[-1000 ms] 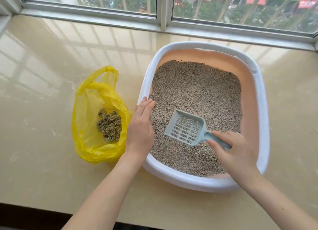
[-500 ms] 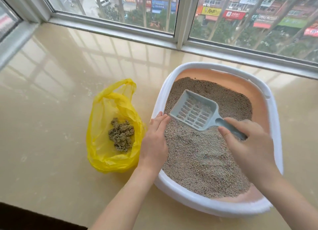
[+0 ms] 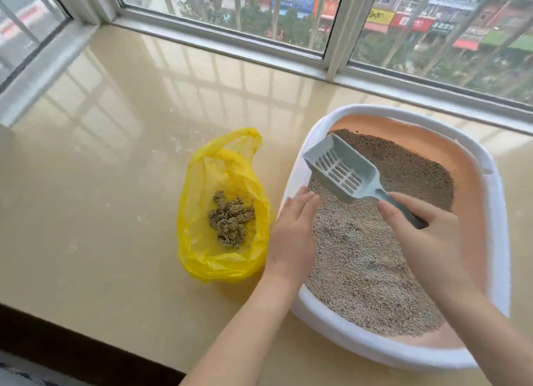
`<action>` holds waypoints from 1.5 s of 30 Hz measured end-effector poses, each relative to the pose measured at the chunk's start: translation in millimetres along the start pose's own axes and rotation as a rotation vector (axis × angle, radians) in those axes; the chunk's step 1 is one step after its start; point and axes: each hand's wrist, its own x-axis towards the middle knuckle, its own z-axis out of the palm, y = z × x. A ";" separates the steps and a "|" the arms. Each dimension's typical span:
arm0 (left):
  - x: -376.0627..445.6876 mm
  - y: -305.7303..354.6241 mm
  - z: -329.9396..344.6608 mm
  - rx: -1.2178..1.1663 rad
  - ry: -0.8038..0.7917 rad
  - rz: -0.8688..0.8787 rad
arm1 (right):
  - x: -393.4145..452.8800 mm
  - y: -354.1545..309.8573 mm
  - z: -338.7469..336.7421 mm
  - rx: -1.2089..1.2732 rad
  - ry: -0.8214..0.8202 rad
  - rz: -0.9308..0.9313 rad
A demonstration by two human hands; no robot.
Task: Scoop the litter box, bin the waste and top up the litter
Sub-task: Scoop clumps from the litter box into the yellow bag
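Yellow plastic bag (image 3: 222, 212) holding clumped waste (image 3: 231, 227), lying just left of litter box (image 3: 294, 172). Left hand (image 3: 292, 232) flat on box's left rim, grip released. Right hand (image 3: 424, 235) grasping grey slotted scoop (image 3: 337, 172), raised over litter (image 3: 360, 270).

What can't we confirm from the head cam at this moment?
- Scoop handle end: hidden in the right hand gripping it.
- Litter box near-left rim: covered by the left hand resting on it.
- What lies under the litter surface: cannot be seen.
- Waste clumps in the yellow bag: too small to tell makeup.
- Fresh litter supply: none in frame.
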 end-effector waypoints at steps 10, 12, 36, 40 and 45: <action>0.6 0.4 1.0 -0.037 -0.013 0.008 | -31.8 75.9 -67.3 -0.538 -0.154 0.308; 0.5 1.2 1.2 -0.034 -0.004 0.005 | -30.5 72.3 -72.8 -0.662 -0.166 0.204; -0.4 1.4 2.3 0.020 0.009 -0.007 | -10.8 120.8 -37.3 -0.179 -0.178 0.210; -0.8 1.6 2.4 0.029 0.008 -0.010 | -20.1 119.2 -44.0 -0.198 -0.145 0.166; -0.5 1.8 2.4 0.035 0.009 -0.003 | -23.2 116.5 -47.3 -0.215 -0.147 0.118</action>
